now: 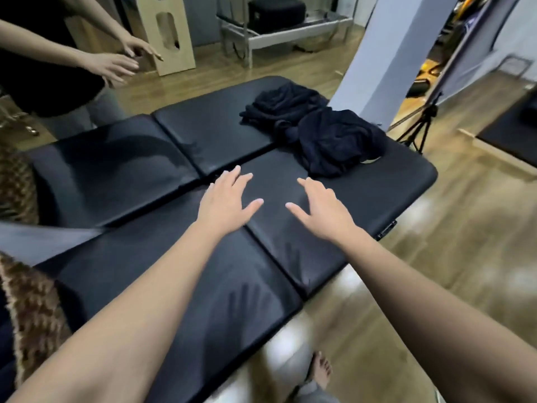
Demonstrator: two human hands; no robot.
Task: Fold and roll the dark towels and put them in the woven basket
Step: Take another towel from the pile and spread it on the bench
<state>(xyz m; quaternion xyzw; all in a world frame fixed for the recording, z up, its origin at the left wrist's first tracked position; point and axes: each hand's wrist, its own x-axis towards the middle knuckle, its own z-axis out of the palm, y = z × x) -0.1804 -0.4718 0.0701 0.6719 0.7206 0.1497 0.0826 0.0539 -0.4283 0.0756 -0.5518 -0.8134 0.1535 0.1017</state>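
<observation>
Hands are both over the black padded table, the left hand and right hand with fingers spread, holding nothing. Dark towels lie crumpled at the far corner, well apart from the woven basket at left.

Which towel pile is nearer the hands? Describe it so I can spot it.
Find the black padded table. At its far right end lie two crumpled dark piles; the nearer towel pile sits by the right edge, just beyond the right hand. The farther pile lies behind it.

No text, label, brand or number can be read anywhere — neither near nor far — everything shown is unmarked.
</observation>
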